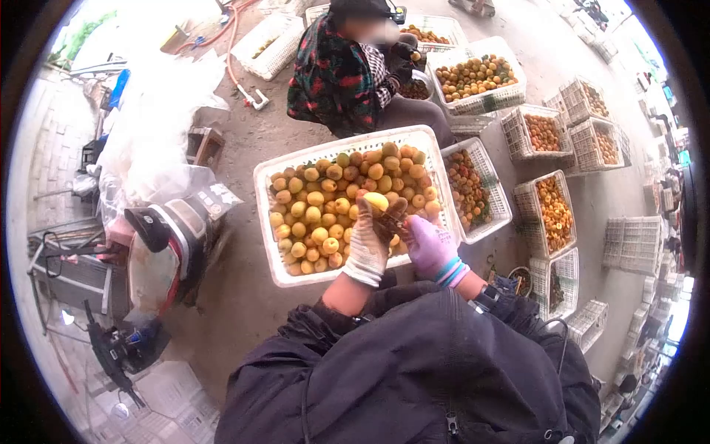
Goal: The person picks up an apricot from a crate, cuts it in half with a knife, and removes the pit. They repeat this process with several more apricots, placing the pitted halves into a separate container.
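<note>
My left hand (370,240), in a white glove with dark, stained fingers, is closed around a yellow apricot (376,200). The fruit shows at the top of the fingers. Close beside it, my right hand (430,248) wears a purple glove with a striped cuff. Its fingers are pinched together near the left fingertips, and what they grip is too small to make out. Both hands are above the near side of a large white crate (270,255), which is full of yellow and orange apricots (313,198).
A person (336,74) in a patterned jacket sits beyond the crate, holding a fruit in gloved hands. More fruit crates (484,96) stand ahead and on the right, one crate (492,211) touching mine. A scooter (166,251) and plastic sheeting (159,111) are on the left.
</note>
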### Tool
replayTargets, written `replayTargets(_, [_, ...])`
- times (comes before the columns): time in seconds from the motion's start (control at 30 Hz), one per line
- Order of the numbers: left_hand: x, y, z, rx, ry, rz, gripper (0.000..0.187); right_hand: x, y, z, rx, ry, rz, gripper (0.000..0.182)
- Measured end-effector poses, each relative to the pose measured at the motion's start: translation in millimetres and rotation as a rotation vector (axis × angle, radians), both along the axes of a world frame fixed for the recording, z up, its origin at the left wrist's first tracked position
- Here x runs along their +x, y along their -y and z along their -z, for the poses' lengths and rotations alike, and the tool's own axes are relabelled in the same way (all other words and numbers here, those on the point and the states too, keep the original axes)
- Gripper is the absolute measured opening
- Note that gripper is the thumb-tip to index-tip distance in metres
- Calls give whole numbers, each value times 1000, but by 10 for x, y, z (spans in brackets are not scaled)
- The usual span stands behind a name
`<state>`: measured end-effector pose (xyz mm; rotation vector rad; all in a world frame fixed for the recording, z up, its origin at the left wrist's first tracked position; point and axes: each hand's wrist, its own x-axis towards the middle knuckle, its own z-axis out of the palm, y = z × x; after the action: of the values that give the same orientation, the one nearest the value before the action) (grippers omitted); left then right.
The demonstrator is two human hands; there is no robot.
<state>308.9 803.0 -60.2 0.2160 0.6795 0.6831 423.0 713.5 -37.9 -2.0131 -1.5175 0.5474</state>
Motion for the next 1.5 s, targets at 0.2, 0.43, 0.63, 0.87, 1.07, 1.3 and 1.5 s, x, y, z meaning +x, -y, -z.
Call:
replayTargets(0.2, [-228,-144,200,-164,-56,-50,74,-4,372,228,-115,-66,30,20])
replayTargets(0.43, [-226,161,506,399,-430,284,57,9,243,367,38,-900,408,44])
replayTargets(0.63, [-50,317,227,494,-374,231,42,-183,-69,234,63,-942,391,50])
replayTargets(0.87, [-17,287,497,79,41,49,30,-275,-125,68,205,-809,378,24])
replayTargets(1.07, [-260,265,464,-138,30,198,33,-225,-135,-17,316,-403,159,22])
replayTargets(1.3, [-197,33,142,-341,-31,276,52,-164,-152,23,134,-1366,469,23])
replayTargets(1.5, [-247,-119,-211,-15,-165,412,77,3,-105,267,113,-1881,523,36])
